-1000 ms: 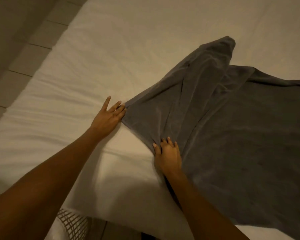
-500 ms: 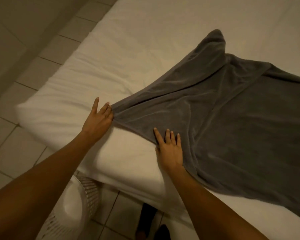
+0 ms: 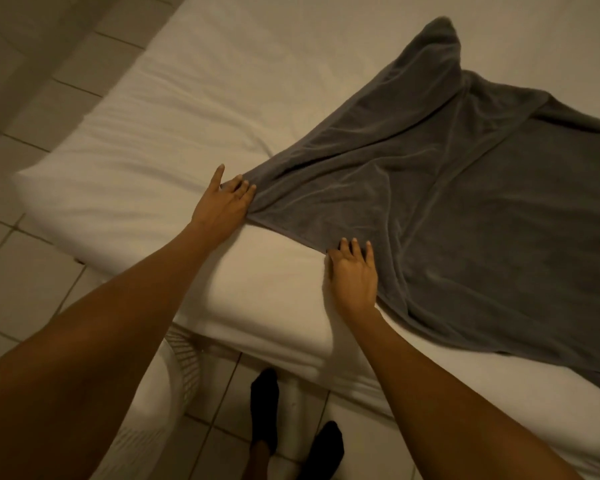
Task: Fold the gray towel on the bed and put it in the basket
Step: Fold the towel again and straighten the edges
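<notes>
From the head cam: my left hand (image 3: 224, 199) is at the near corner of the gray towel (image 3: 465, 209), fingers loosely curled at the hem with the index sticking out. I honestly can't tell if I'm pinching the cloth or just touching it. My right hand (image 3: 355, 271) lies flat with fingers spread, pressing the same edge a bit further along. Everything beyond my hands is towel, spread over the white bed (image 3: 194, 109), rumpled and bunched into a peak at the far end. The basket (image 3: 184, 362) sits on the floor below my left arm, right by the bed.

Tip for this step, I reckon: get the near edge straight and taut between both hands, smooth those wrinkles outward, then fold. Otherwise the creases get locked in.
</notes>
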